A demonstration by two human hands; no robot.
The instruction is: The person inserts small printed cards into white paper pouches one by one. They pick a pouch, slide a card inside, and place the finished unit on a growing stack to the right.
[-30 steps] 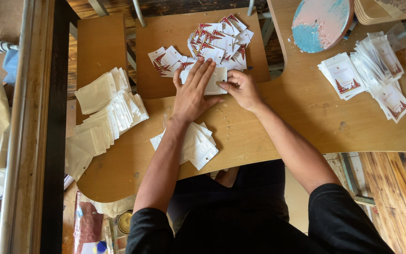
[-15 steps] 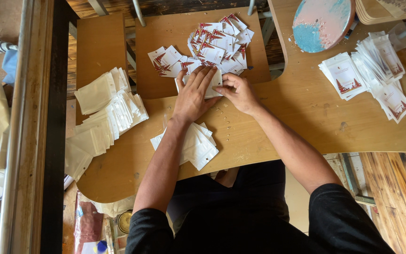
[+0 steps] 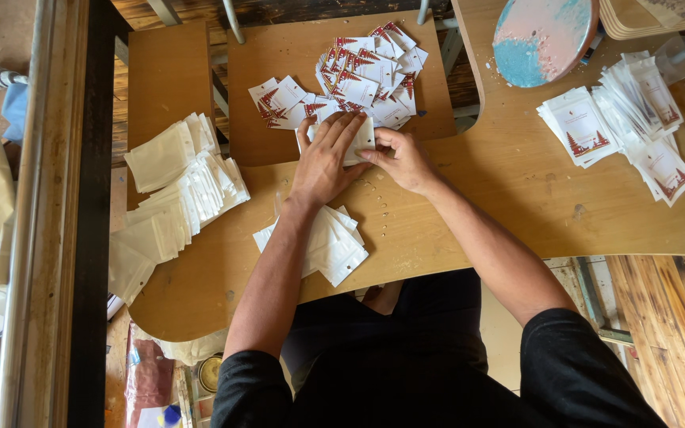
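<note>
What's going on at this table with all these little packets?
A person at a wooden table presses the left hand flat on a small white pouch while the right hand pinches its edge. A heap of red-printed cards lies just beyond, plain pouches at the left, finished packets at the right.

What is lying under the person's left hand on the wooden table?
Under the left hand lies a small white pouch; only its right edge shows, and the right hand pinches it there. The palm covers the rest, so anything else under it cannot be seen.
</note>
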